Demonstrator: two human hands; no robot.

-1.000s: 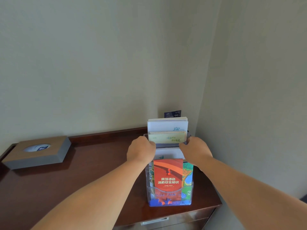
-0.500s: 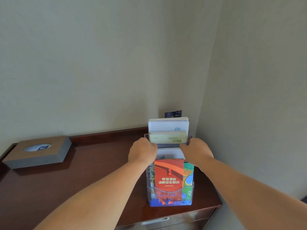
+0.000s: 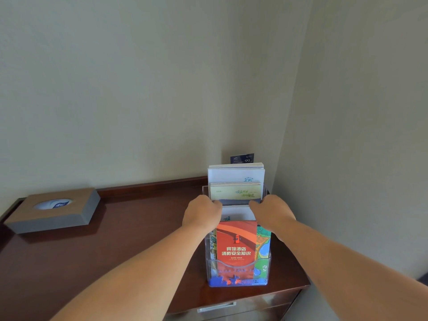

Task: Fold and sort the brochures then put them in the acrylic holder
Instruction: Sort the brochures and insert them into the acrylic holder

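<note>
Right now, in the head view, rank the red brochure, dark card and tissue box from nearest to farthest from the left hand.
1. Red brochure: in the front of the holder, right beside the left hand.
2. Dark card: behind the holder, toward the corner.
3. Tissue box: far left of the table.

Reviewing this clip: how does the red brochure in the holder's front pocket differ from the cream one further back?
The red brochure stands in the front pocket of the acrylic holder. The cream brochure sits further back and higher. The red one shows nearly its whole cover, with bold white characters. The cream one shows only a top strip with faint green script. Both stand upright, facing the camera, in the same holder.
</note>
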